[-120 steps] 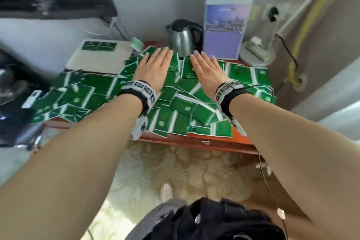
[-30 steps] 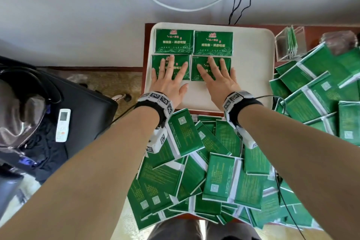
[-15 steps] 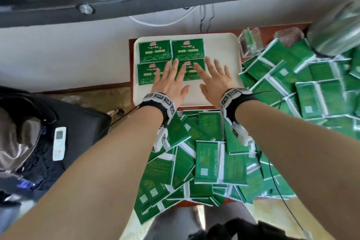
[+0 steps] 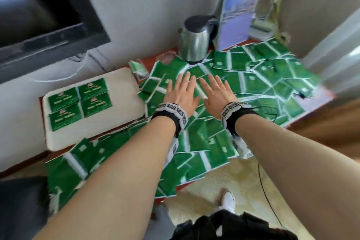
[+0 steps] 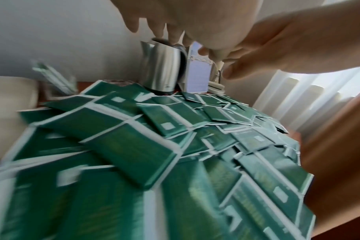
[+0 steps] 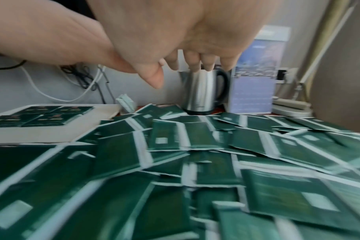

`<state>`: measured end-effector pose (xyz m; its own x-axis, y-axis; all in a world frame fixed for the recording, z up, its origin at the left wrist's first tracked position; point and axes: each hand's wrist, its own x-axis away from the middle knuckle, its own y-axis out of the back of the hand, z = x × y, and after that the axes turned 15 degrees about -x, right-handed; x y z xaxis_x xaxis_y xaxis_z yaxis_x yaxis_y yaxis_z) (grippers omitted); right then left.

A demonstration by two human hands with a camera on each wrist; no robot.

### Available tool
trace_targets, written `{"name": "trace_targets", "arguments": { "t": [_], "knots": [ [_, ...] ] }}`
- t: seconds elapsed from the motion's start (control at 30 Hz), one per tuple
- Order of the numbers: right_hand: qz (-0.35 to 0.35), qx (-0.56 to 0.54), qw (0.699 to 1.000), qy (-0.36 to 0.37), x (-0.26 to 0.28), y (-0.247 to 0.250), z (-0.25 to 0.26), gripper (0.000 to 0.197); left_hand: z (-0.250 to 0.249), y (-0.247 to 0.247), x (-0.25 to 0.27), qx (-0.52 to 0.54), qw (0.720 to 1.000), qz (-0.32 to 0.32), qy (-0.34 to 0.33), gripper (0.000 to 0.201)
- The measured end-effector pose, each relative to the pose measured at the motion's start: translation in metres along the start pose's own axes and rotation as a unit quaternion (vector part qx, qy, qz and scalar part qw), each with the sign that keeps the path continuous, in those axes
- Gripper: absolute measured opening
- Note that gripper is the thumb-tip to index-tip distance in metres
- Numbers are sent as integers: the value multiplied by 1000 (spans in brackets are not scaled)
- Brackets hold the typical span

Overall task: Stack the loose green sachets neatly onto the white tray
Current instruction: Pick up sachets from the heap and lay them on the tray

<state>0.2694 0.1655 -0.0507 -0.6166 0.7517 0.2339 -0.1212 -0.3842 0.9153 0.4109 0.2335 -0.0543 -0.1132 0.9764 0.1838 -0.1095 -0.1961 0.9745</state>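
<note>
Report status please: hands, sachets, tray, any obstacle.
Left hand and right hand open, empty, over the loose sachets. Four sachets flat on the tray. Kettle behind the pile, not blocking.

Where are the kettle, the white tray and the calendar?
kettle (image 4: 192,45), head view, steel body.
white tray (image 4: 124,107), head view, bare right part.
calendar (image 6: 255,91), right wrist view, lower page.

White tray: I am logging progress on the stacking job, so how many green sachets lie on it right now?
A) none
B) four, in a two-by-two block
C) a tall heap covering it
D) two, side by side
B: the head view shows four sachets lying flat in a two-by-two block on the white tray, with both hands over the loose pile.
</note>
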Motion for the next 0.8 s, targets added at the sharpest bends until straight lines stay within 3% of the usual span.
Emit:
{"name": "trace_targets", "arguments": {
  "t": [0.2, 0.37, 0.6, 0.8],
  "knots": [
    [-6, 21, 999, -27, 56, 51, -167, 71, -148, 25, -40, -8, 1000, -5, 2, 71],
    [-3, -7, 998, -62, 96, 87, -276, 72, -240, 46, -67, -11, 1000, 5, -7, 70],
    [-13, -35, 994, -106, 92, 98, -376, 70, -313, 50, -135, -30, 998, 34, -40, 71],
    [6, -48, 990, -134, 42, 113, -453, 71, -349, 39, -224, 8, 998, 57, -15, 70]
  ]
}}
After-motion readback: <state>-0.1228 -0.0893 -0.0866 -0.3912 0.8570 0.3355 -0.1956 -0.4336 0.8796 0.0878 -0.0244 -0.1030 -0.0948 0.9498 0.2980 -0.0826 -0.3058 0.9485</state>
